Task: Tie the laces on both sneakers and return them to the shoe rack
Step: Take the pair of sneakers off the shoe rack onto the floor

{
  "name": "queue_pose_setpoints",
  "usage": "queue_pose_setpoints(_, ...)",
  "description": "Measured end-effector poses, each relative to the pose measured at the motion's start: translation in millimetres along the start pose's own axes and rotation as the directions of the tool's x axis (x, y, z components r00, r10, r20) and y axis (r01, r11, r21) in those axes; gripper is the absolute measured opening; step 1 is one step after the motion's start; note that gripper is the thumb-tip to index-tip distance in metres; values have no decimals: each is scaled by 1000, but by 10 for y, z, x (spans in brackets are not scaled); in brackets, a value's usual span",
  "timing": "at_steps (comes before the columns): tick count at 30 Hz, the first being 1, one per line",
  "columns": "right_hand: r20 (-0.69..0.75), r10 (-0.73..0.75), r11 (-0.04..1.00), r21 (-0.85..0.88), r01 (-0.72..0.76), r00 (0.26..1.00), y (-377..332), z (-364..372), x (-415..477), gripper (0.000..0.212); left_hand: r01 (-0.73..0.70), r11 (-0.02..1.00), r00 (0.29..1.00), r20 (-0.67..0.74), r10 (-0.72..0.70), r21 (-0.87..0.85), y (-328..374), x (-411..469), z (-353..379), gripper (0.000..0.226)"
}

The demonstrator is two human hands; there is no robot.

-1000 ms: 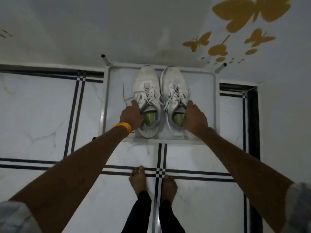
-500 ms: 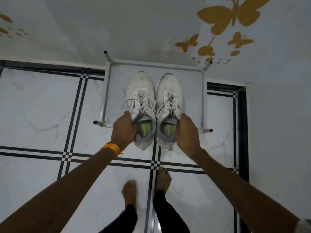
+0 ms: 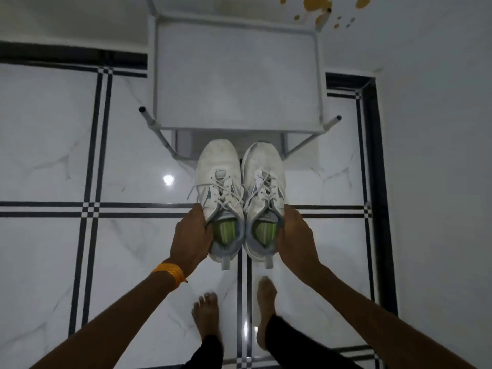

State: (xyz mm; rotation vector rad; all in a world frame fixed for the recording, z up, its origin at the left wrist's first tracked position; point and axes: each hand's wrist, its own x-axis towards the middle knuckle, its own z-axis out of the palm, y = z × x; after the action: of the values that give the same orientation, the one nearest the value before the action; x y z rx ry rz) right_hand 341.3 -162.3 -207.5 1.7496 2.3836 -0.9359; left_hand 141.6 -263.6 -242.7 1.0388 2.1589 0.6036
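Observation:
Two white sneakers with green insoles are held side by side above the floor, toes pointing toward the white shoe rack [image 3: 239, 123]. My left hand [image 3: 190, 235] grips the outer side of the left sneaker [image 3: 219, 179] at its collar. My right hand [image 3: 294, 237] grips the outer side of the right sneaker [image 3: 265, 177] the same way. The laces on both sneakers hang loose; one end trails off the left sneaker's side. The rack's top shelf is bare, and the sneakers sit in front of its near edge.
White marble floor tiles with black border lines [image 3: 90, 209] lie below. My bare feet [image 3: 206, 312] stand just behind the sneakers. A white wall with yellow butterfly stickers [image 3: 319, 14] runs behind the rack and along the right.
Both hands lifted the sneakers off the rack's top shelf and drew them back toward me; they now hang in front of the rack over the floor.

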Motion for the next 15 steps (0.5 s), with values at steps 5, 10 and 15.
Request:
queue_pose_setpoints(5,59,12,1000,-18,-11,998,416,715,131,38,19,999,1000,24,-18,-29,-530,112,574,26)
queue_pose_setpoints(10,67,-11,999,-35,13,998,942,1545,625,30,-25,997,1000,13,24,74,-1196,608,1400,22)
queue_pose_setpoints(15,86,-59,995,-71,66,995,1494,2281,1046,26,-46,992,999,1,46,121,-1817,927,2179,21)
